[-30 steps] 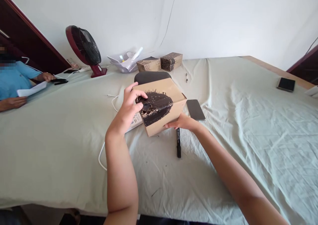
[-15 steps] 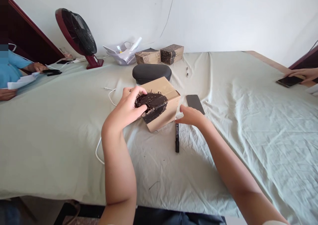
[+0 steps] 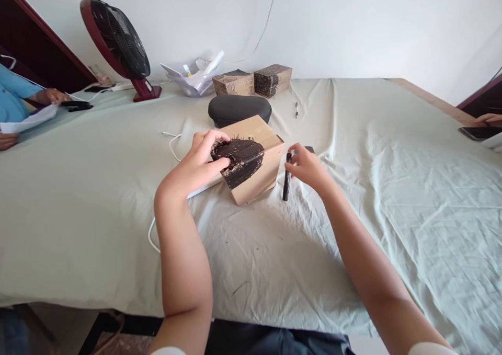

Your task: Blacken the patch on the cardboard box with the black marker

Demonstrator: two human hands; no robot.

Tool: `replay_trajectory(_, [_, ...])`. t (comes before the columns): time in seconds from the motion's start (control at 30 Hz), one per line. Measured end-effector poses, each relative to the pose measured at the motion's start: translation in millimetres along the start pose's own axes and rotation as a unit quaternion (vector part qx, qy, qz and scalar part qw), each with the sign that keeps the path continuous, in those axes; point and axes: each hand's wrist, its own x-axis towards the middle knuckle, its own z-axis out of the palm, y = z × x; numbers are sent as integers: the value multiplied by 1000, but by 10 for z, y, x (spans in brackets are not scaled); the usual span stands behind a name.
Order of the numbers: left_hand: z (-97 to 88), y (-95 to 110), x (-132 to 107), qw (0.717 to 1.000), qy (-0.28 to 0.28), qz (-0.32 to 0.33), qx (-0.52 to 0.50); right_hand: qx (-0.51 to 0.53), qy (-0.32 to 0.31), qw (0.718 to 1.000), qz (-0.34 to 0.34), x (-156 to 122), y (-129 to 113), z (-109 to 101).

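Note:
A brown cardboard box (image 3: 269, 159) with a large black scribbled patch sits tilted on the cloth in front of me. My left hand (image 3: 202, 159) grips its left side, thumb and index finger resting on the blackened area; its other fingers are partly hidden. Just right of the box, my right hand (image 3: 304, 164) pinches the upper end of a black marker pen (image 3: 286, 187). Behind that hand, a dark flat phone-like slab (image 3: 310, 149) is mostly covered.
A black zip case (image 3: 239, 109) lies behind the box. Farther back stand two drawn-on cartons (image 3: 273, 80), a plastic basket (image 3: 192, 87) and a fan (image 3: 117, 44). A white cable (image 3: 152, 237) runs at left. People's hands (image 3: 55, 96) show at both sides.
My right hand has taken hold of the marker and moved it away from me, slightly right. The left hand stays on the box. The view has shifted a little.

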Motion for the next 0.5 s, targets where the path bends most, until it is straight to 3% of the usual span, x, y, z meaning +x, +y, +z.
replay_trajectory(0.07, [3,-3,5,1000,0,1,-1,52,67,996,-36,24,37,-19])
replay_trajectory(0.13, [5,-10,12,1000,2,7,-3,66,82,993,-48,69,80,42])
replay_trajectory(0.33, [5,-59,39,1000,0,18,-9,91,-23,995,-21,213,189,375])
replay_trajectory(0.5, [13,-77,55,1000,0,22,-15,225,-24,974,-28,238,213,452])
